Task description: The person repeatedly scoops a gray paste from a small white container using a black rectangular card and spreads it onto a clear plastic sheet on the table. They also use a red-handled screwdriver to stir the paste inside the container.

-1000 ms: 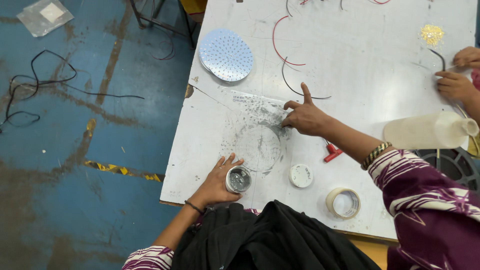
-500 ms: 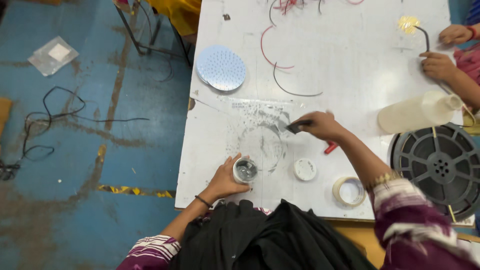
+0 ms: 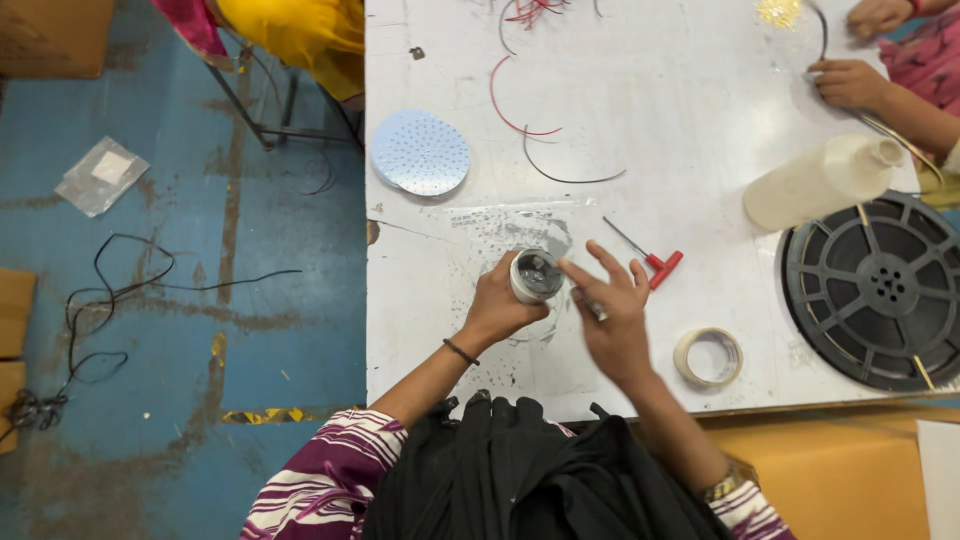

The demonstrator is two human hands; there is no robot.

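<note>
Overhead view of a white worktable (image 3: 700, 130) with scuffed paint, seen from the worker's head. The left hand (image 3: 500, 305) is wrapped around a small round container (image 3: 536, 275), fingers curled about its side wall so that its open, greyish mouth faces up toward the camera; the container is lifted just above the table's near-left part, over a patch of grey smears. The right hand (image 3: 612, 315) hovers just beside the container on its right, fingers spread and slightly bent, with the index fingertip reaching toward the container's rim; whether it touches the rim cannot be told. A small pale object shows at the base of the right fingers, too blurred to identify.

Near the right hand, on the table: a red-handled screwdriver (image 3: 650, 262) lying at a slant, and a roll of tape (image 3: 708, 356) lying flat near the front edge. Farther back lie a perforated round disc (image 3: 421, 153) at the left edge and loose red and black wires (image 3: 530, 130). At the right stand a cream plastic bottle (image 3: 820, 180) on its side and a large black reel (image 3: 880, 290). A co-worker's hands (image 3: 850, 82) work at the far right corner. The floor (image 3: 180, 300) to the left is worn blue, with a black cable (image 3: 110, 300) and a clear plastic bag (image 3: 100, 175).
</note>
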